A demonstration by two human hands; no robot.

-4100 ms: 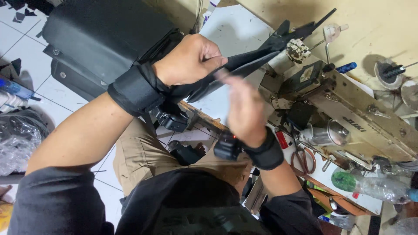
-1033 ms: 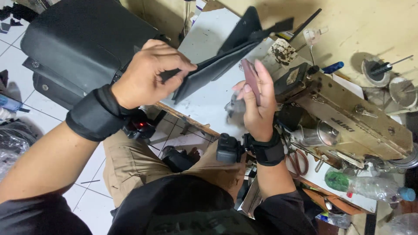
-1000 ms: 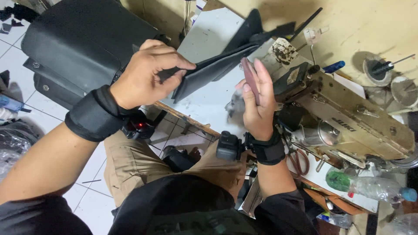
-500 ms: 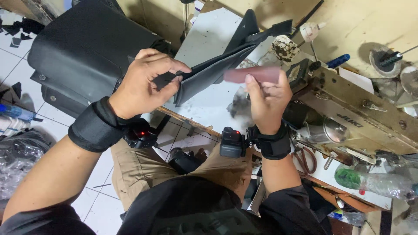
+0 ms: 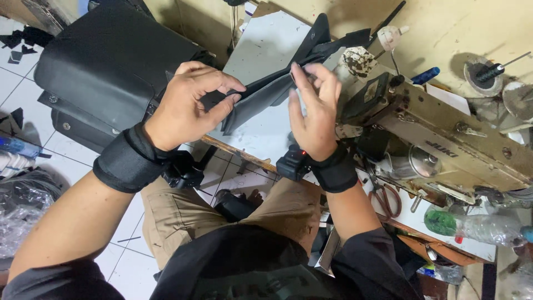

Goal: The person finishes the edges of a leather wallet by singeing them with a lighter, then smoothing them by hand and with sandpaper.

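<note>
While the far left is just tiled floor [image 5: 33, 150] with a crinkly clear plastic bag [image 5: 22, 216] on it, the first big thing is a black leather bag [image 5: 111, 61] sitting up against the edge of the surface [image 5: 266, 50].

Next over is the left hand [image 5: 186, 105], black wrist strap [image 5: 130, 158] on, with a small black device hanging under it. Its grip is pressed together, thumb and fingers pinching the near end of a long dark leather strip [image 5: 261, 97]. That strip runs up and to the right across the grey surface, held just above it, and ends in a pointed tip near the top.

Then the right hand [image 5: 313, 108], same kind of wrist strap, with a little black unit showing a red light. Its grip is closed too, fingertips [image 5: 302, 72] pinching the strip further along, palm facing the camera side. So both hands have the strip, well apart along its length.

To the right is the beige sewing machine [image 5: 444, 144], pretty grimy, with a blue-handled tool [image 5: 425, 75] behind it. Below it are red-handled scissors [image 5: 386, 197] and a clear plastic bottle with a green label [image 5: 472, 225] lying on its side.
</note>
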